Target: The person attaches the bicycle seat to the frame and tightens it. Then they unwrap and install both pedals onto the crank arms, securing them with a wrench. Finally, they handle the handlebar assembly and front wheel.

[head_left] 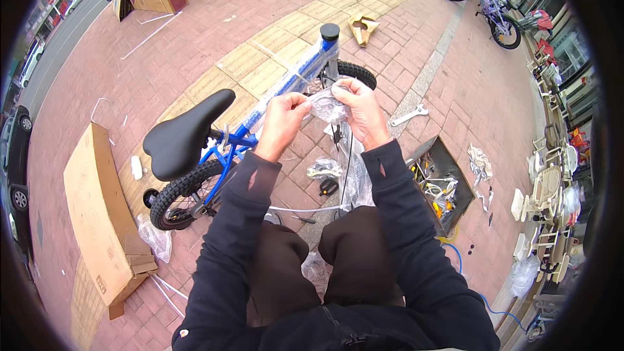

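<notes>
Closest to the head camera: dark, wrinkly fabric sleeves point(426, 227) and smooth dark brown trousers point(370, 253), knees bent. Past those, both hands are up in front pinching a clear, crinkly plastic wrap point(327, 109), which is bunched and shiny between them. Left hand point(283, 123) has its edge nipped between thumb and fingers, and the right hand point(363, 114) pinches the opposite side, thumb on top. Can't tell if anything's inside it, too crumpled.

Just beyond is a blue bike with plastic-sheathed tubing point(283, 88), glossy paint showing near the smooth, rounded black saddle point(186, 135) and a chunky, knobby black rubber rear tyre point(170, 212). Below the hands, a long bundle of clear, puffy plastic wrapping point(356, 175) runs toward the knees, next to a small black pedal point(328, 186).

Off to the right there's a silver metal wrench point(409, 116) and a dark, angular open tray point(465, 190) full of jumbled bits. Over on the left, a long brown cardboard box point(101, 208) sits on reddish rectangular pavers point(146, 68), flaps bent at the near end.
</notes>
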